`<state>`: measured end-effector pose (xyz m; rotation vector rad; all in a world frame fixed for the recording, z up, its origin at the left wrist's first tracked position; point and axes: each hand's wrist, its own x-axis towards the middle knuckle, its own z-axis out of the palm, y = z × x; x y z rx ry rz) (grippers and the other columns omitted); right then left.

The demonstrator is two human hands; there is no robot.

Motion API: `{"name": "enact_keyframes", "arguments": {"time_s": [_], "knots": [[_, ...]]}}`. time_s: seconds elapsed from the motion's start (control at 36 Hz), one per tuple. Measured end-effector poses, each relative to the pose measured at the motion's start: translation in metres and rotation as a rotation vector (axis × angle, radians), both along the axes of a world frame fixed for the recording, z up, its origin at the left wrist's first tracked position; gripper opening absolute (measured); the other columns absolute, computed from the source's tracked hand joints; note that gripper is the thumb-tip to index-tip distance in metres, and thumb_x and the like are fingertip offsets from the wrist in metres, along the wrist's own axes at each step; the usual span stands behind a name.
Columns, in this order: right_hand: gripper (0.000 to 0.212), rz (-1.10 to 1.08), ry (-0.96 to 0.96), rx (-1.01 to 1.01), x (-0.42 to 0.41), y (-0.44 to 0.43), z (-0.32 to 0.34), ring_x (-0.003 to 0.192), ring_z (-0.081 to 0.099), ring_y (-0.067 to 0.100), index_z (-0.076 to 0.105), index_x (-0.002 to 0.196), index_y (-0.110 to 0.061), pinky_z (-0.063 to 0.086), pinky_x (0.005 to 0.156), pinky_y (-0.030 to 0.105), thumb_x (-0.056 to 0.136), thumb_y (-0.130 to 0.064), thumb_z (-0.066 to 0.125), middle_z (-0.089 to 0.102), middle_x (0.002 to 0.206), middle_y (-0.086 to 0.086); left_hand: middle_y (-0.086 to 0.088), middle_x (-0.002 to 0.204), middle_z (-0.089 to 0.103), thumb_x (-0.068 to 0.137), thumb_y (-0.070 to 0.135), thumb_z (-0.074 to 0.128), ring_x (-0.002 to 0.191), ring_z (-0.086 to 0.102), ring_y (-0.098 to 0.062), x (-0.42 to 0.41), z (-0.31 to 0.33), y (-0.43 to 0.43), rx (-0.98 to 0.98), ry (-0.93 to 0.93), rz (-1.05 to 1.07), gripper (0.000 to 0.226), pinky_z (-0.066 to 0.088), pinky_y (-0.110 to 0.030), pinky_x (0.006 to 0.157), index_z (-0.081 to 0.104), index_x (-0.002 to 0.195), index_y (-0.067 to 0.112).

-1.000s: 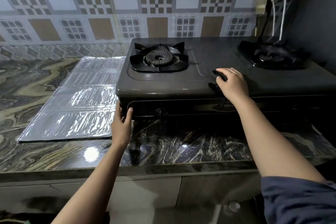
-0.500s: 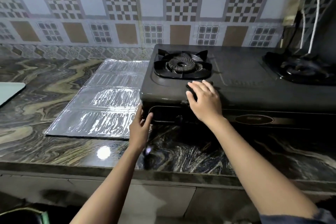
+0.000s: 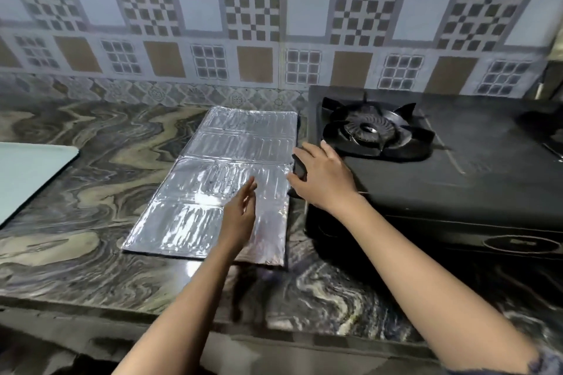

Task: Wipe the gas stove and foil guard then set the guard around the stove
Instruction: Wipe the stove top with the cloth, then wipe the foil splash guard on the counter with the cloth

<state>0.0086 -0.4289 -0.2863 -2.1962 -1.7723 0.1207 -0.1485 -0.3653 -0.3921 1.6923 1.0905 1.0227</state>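
The black gas stove (image 3: 457,179) stands at the right on the marbled counter, its left burner (image 3: 373,131) in view. The silver foil guard (image 3: 225,189) lies flat on the counter just left of the stove. My right hand (image 3: 323,179) rests at the stove's front left corner, closed on a small dark cloth (image 3: 300,169) that pokes out at the fingers. My left hand (image 3: 240,216) hovers over the foil's near right part, fingers apart and holding nothing.
A pale green board (image 3: 27,173) lies at the counter's left edge. The patterned tile wall (image 3: 274,24) runs close behind the foil and stove. Bare marbled counter (image 3: 76,253) shows left of and in front of the foil.
My right hand slid left with the cloth from the stove's middle to its front left corner. My left hand let go of the stove's front corner and moved over the foil. The view turned left.
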Motion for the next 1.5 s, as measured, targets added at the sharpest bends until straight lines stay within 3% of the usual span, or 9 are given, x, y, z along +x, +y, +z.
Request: {"name": "enact_keyframes", "arguments": {"time_s": [0.17, 0.31, 0.36, 0.56, 0.75, 1.0, 1.25, 1.33, 1.5], "knots": [[0.051, -0.124, 0.021, 0.051, -0.013, 0.031, 0.002, 0.143, 0.013, 0.029, 0.039, 0.137, -0.014, 0.012, 0.119, 0.036, 0.087, -0.005, 0.043, 0.033, 0.149, 0.001, -0.011, 0.135, 0.055, 0.097, 0.016, 0.045, 0.125, 0.051, -0.021, -0.035, 0.002, 0.071, 0.029, 0.176, -0.035, 0.041, 0.034, -0.023, 0.100, 0.043, 0.137, 0.010], [0.052, -0.171, 0.050, 0.138, -0.018, 0.052, 0.011, 0.138, 0.027, 0.023, 0.042, 0.135, -0.008, 0.009, 0.115, 0.025, 0.085, 0.006, 0.040, 0.042, 0.143, 0.006, -0.008, 0.142, 0.047, 0.098, 0.025, 0.042, 0.132, 0.043, -0.022, -0.058, 0.002, 0.119, 0.065, 0.299, -0.064, 0.043, 0.031, -0.027, 0.104, 0.041, 0.139, 0.010], [0.052, -0.184, 0.047, 0.182, -0.018, 0.065, 0.013, 0.134, 0.034, 0.023, 0.045, 0.134, -0.009, 0.015, 0.114, 0.026, 0.085, 0.008, 0.039, 0.046, 0.141, 0.008, -0.010, 0.144, 0.045, 0.098, 0.027, 0.041, 0.134, 0.040, -0.023, -0.065, 0.000, 0.135, 0.057, 0.337, -0.046, 0.045, 0.029, -0.031, 0.109, 0.040, 0.139, 0.008], [0.042, -0.190, 0.132, 0.213, -0.016, 0.134, 0.018, 0.121, 0.047, 0.026, 0.052, 0.125, -0.008, 0.037, 0.097, 0.033, 0.086, 0.005, 0.043, 0.054, 0.130, 0.008, -0.020, 0.142, 0.044, 0.094, 0.013, 0.048, 0.133, 0.040, -0.029, -0.083, -0.009, 0.191, 0.072, 0.457, -0.027, 0.044, 0.025, -0.031, 0.111, 0.042, 0.135, -0.002], [0.037, -0.176, 0.297, 0.204, -0.007, 0.206, 0.001, 0.123, 0.047, 0.028, 0.050, 0.128, -0.009, 0.037, 0.102, 0.035, 0.092, -0.003, 0.048, 0.053, 0.132, 0.011, -0.021, 0.139, 0.046, 0.093, 0.017, 0.049, 0.132, 0.040, -0.033, -0.092, -0.016, 0.246, 0.060, 0.581, -0.017, 0.045, 0.029, -0.039, 0.113, 0.043, 0.134, -0.001], [0.044, -0.275, 0.467, 0.153, 0.019, 0.281, -0.048, 0.137, 0.032, 0.023, 0.038, 0.140, -0.009, 0.026, 0.111, 0.031, 0.096, -0.006, 0.043, 0.038, 0.147, 0.007, -0.011, 0.154, 0.026, 0.097, 0.027, 0.041, 0.145, 0.019, -0.024, -0.078, -0.026, 0.309, 0.059, 0.680, 0.002, 0.053, 0.014, -0.035, 0.118, 0.030, 0.144, 0.006], [0.039, -0.343, 0.360, 0.157, 0.063, 0.344, -0.101, 0.126, 0.043, 0.032, 0.046, 0.133, -0.005, 0.034, 0.106, 0.037, 0.094, -0.005, 0.044, 0.049, 0.136, 0.015, -0.001, 0.156, 0.022, 0.088, 0.054, 0.024, 0.145, 0.020, -0.018, -0.078, -0.045, 0.336, 0.147, 0.838, -0.027, 0.069, 0.018, -0.038, 0.117, 0.025, 0.147, 0.019], [0.038, -0.350, 0.305, 0.158, 0.070, 0.356, -0.118, 0.124, 0.044, 0.035, 0.048, 0.130, -0.004, 0.035, 0.106, 0.040, 0.092, -0.005, 0.046, 0.051, 0.133, 0.018, 0.003, 0.157, 0.017, 0.087, 0.055, 0.018, 0.146, 0.014, -0.014, -0.077, -0.051, 0.337, 0.173, 0.872, -0.029, 0.070, 0.012, -0.037, 0.118, 0.020, 0.148, 0.021], [0.042, -0.415, 0.130, 0.083, 0.071, 0.362, -0.143, 0.139, 0.026, 0.028, 0.040, 0.137, -0.009, 0.019, 0.115, 0.038, 0.096, -0.021, 0.040, 0.036, 0.148, 0.011, 0.007, 0.159, 0.007, 0.081, 0.060, 0.000, 0.146, 0.002, -0.007, -0.076, -0.058, 0.339, 0.183, 0.922, -0.037, 0.077, 0.001, -0.034, 0.119, 0.009, 0.149, 0.025]]}}
